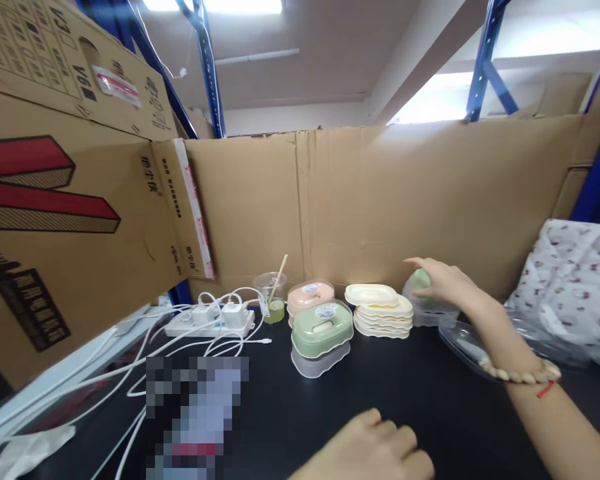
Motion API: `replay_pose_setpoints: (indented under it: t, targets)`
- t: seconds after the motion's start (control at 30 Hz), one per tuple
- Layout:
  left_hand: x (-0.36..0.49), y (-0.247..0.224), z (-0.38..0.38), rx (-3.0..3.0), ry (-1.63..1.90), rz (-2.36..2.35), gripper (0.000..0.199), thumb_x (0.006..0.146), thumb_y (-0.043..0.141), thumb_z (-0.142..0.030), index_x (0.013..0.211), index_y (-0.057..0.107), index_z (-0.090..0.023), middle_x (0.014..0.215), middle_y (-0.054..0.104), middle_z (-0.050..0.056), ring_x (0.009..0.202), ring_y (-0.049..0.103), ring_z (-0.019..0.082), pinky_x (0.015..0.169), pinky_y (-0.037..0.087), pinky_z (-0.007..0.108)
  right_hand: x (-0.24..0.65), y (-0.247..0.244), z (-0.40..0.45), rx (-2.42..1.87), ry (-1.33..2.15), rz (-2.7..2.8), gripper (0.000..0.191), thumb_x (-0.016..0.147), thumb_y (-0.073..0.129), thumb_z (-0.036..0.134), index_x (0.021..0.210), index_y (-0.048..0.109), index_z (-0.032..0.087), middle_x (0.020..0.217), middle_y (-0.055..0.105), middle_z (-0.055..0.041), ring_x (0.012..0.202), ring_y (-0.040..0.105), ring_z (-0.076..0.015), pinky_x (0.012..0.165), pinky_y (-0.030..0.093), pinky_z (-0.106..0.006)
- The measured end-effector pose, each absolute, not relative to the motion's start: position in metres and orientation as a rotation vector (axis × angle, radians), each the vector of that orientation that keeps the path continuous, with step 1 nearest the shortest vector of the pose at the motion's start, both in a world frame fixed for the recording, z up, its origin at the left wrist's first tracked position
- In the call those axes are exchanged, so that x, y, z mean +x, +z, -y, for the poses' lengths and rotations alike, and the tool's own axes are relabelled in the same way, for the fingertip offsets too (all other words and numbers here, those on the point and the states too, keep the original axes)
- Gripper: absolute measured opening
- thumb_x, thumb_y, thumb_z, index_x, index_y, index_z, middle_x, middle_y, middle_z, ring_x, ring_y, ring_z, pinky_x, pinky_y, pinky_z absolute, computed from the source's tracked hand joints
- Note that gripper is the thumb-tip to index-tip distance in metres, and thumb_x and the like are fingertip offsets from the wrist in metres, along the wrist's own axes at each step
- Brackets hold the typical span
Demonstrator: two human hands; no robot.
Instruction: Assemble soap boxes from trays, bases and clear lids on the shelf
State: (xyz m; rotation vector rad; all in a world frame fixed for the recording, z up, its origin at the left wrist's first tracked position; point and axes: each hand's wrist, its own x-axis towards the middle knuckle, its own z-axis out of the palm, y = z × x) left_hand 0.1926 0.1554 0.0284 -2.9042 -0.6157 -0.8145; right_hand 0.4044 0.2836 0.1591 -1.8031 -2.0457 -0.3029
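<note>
My right hand (443,283) reaches to the back right, its fingers apart around a clear stack with a light green piece (420,281) in it; whether it touches the stack I cannot tell. Low in the view, my left hand (373,450) rests near the black table's front with fingers curled, and what it holds, if anything, is hidden. A green lidded box (323,333) stands at the middle on a clear base (320,363), with a pink one (307,297) behind it. Beside them is a stack of cream scalloped trays (384,320), a loose one (371,295) on top.
A white power strip (210,323) with tangled cables and a plastic cup (276,310) with a straw stand at the back left. Clear plastic lids (463,340) and a patterned white cloth (587,280) lie right. Cardboard (405,200) walls the table (290,413).
</note>
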Motion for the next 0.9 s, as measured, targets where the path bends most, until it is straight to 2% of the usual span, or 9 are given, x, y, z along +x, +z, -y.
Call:
replay_pose_setpoints:
  t: [0.1,0.17,0.23,0.33,0.43,0.6,0.73,0.8,0.9]
  targets:
    - [0.205,0.032,-0.18,-2.98,-0.634,0.661,0.011,0.079,0.054,-0.027,0.079,0.055,-0.016,0.075,0.06,0.001,0.065,0.053,0.012,0.065,0.033,0.026,0.448,0.148,-0.3,-2.096,-0.376,1.963,0.072,0.044,0.075,0.031,0.114,0.057,0.022,0.11,0.058,-0.017,0.103,0.054,-0.0383,0.073,0.046,-0.047]
    - [0.204,0.028,-0.187,-3.08,-0.703,0.789,0.009,0.078,0.051,-0.02,0.084,0.056,-0.017,0.08,0.061,0.001,0.07,0.054,0.012,0.066,0.035,0.024,0.458,0.142,-0.305,-2.159,-0.367,1.918,0.072,0.042,0.076,0.031,0.111,0.057,0.021,0.111,0.057,-0.0179,0.103,0.054,-0.0387,0.071,0.047,-0.047]
    - [0.199,0.024,-0.188,-3.141,-0.799,0.909,0.015,0.076,0.047,-0.016,0.087,0.057,-0.018,0.083,0.061,0.001,0.073,0.053,0.012,0.071,0.037,0.024,0.456,0.141,-0.304,-2.134,-0.351,1.925,0.055,0.046,0.075,0.028,0.099,0.061,0.021,0.106,0.06,-0.0136,0.1,0.056,-0.0347,0.073,0.046,-0.044]
    - [0.19,0.025,-0.186,-3.204,-0.96,1.046,0.017,0.077,0.044,-0.015,0.085,0.059,-0.017,0.081,0.061,0.002,0.074,0.051,0.012,0.073,0.039,0.023,0.443,0.151,-0.296,-2.101,-0.259,1.988,0.014,0.053,0.07,0.022,0.064,0.061,0.021,0.08,0.065,-0.0046,0.08,0.061,-0.0252,0.07,0.045,-0.037]
    - [0.18,0.037,-0.188,-3.292,-1.181,1.228,0.019,0.08,0.043,-0.018,0.082,0.061,-0.015,0.079,0.06,0.004,0.072,0.051,0.011,0.064,0.039,0.02,0.428,0.167,-0.285,-2.143,-0.259,1.896,0.015,0.065,0.063,0.018,0.05,0.06,0.022,0.068,0.064,-0.0056,0.069,0.059,-0.0229,0.063,0.041,-0.035]
    - [0.166,0.059,-0.195,-3.186,-2.124,1.636,0.034,0.083,0.048,-0.041,0.097,0.059,-0.011,0.079,0.059,0.008,0.071,0.055,0.012,0.061,0.042,0.022,0.396,0.184,-0.263,-1.941,-0.412,1.77,0.013,0.071,0.059,0.018,0.061,0.066,0.023,0.078,0.067,-0.0067,0.078,0.06,-0.0268,0.064,0.04,-0.036]
    - [0.16,0.069,-0.196,-2.831,-3.134,1.442,0.088,0.065,0.066,-0.059,0.133,0.032,-0.017,0.116,0.056,0.015,0.098,0.06,0.022,0.082,0.048,0.032,0.35,0.172,-0.237,-1.136,-0.26,2.118,0.014,0.072,0.057,0.02,0.061,0.064,0.025,0.071,0.066,0.0016,0.075,0.061,-0.0186,0.079,0.04,-0.036]
    - [0.159,0.074,-0.194,-2.571,-3.376,1.41,0.085,0.063,0.069,-0.057,0.131,0.037,-0.017,0.126,0.051,0.015,0.11,0.055,0.024,0.094,0.043,0.033,0.328,0.163,-0.224,-0.777,-0.032,2.354,0.016,0.078,0.056,0.023,0.063,0.064,0.025,0.068,0.066,0.0054,0.069,0.061,-0.013,0.088,0.038,-0.036]
    - [0.159,0.079,-0.189,-2.151,-3.489,1.624,0.065,0.06,0.074,-0.047,0.111,0.056,-0.012,0.121,0.056,0.013,0.113,0.052,0.026,0.094,0.042,0.031,0.313,0.157,-0.216,-0.624,0.401,2.544,0.016,0.081,0.056,0.023,0.068,0.066,0.024,0.071,0.067,0.0065,0.072,0.062,-0.0107,0.097,0.034,-0.035]
